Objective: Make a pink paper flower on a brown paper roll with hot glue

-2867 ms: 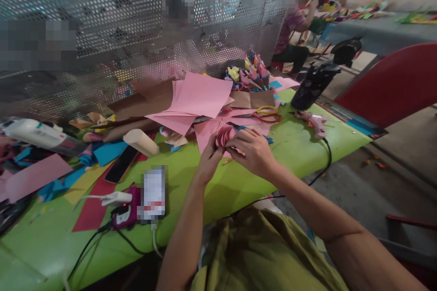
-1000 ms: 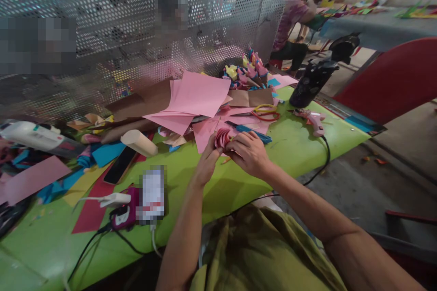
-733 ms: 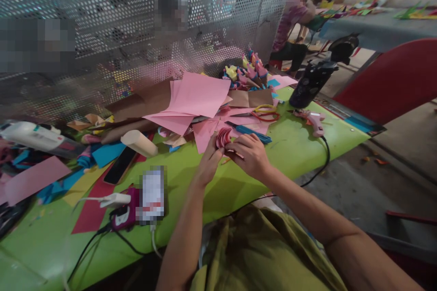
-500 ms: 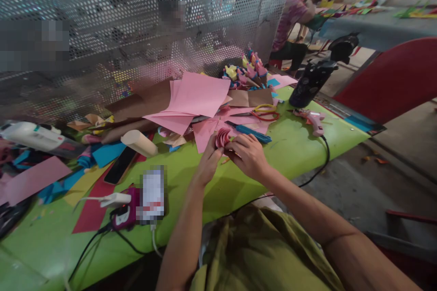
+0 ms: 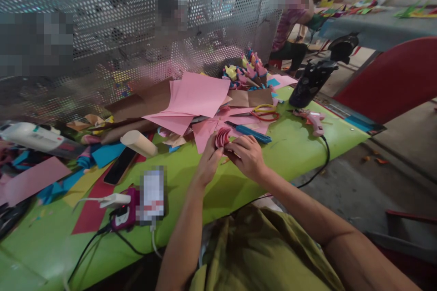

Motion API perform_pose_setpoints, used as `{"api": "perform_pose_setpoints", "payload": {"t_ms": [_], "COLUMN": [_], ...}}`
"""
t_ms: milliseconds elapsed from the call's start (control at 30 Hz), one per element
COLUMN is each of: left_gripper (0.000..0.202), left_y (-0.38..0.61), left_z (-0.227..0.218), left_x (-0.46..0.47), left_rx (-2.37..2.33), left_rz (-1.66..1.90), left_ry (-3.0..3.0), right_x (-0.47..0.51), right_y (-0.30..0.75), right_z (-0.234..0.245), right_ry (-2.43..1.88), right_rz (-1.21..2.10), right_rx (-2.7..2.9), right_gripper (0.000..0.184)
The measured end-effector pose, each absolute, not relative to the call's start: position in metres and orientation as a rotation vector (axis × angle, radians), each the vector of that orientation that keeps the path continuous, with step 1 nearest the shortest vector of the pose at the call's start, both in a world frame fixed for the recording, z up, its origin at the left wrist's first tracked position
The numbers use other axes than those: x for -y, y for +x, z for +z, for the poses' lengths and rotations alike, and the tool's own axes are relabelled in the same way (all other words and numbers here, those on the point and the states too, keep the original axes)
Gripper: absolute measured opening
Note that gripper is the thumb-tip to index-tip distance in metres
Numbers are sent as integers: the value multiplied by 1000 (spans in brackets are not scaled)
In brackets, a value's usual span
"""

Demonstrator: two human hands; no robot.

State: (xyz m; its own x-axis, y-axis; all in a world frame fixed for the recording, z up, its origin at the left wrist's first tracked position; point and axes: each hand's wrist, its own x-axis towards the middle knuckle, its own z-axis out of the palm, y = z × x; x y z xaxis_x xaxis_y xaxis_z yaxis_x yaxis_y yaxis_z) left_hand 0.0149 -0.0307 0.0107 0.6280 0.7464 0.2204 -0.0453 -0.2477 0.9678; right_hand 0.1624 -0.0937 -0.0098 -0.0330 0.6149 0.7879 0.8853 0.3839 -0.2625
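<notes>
A coiled pink paper flower (image 5: 222, 137) is held above the green table, its layered edges facing up. My left hand (image 5: 209, 159) is closed around its left side and base. From the right, my right hand (image 5: 248, 154) pinches the lower edge with bent fingers; the exact fingertip contact is partly hidden. Just beyond my right hand lies a blue utility knife (image 5: 253, 133). Scissors (image 5: 265, 112) with red and yellow handles rest behind it on pink paper. A stack of pink sheets (image 5: 201, 93) lies beyond my hands.
A pink glue gun (image 5: 312, 120) with a black cord and a dark bottle (image 5: 312, 82) stand to the right. At left are a purple power adapter (image 5: 126, 211), phones (image 5: 119, 166), a paper roll (image 5: 139, 143) and coloured sheets. A perforated metal panel (image 5: 136, 50) borders the back.
My right hand has shifted very slightly at the flower's edge. Both hands still hold the paper flower in the same place.
</notes>
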Motion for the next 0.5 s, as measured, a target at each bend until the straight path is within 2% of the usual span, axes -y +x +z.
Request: {"api": "perform_pose_setpoints", "payload": {"t_ms": [200, 500], "left_gripper": [42, 43], "left_y": [15, 12], "left_z": [9, 5], "left_x": [30, 25], "left_rx": [-578, -658], "left_rz": [829, 813], "left_ry": [1659, 1597], "right_x": [92, 101], "right_y": [160, 165], "right_z": [-10, -2], "right_ry": [-1290, -1188], "right_rz": [-354, -205], "right_rx": [1711, 1571], "right_gripper": [19, 11]}}
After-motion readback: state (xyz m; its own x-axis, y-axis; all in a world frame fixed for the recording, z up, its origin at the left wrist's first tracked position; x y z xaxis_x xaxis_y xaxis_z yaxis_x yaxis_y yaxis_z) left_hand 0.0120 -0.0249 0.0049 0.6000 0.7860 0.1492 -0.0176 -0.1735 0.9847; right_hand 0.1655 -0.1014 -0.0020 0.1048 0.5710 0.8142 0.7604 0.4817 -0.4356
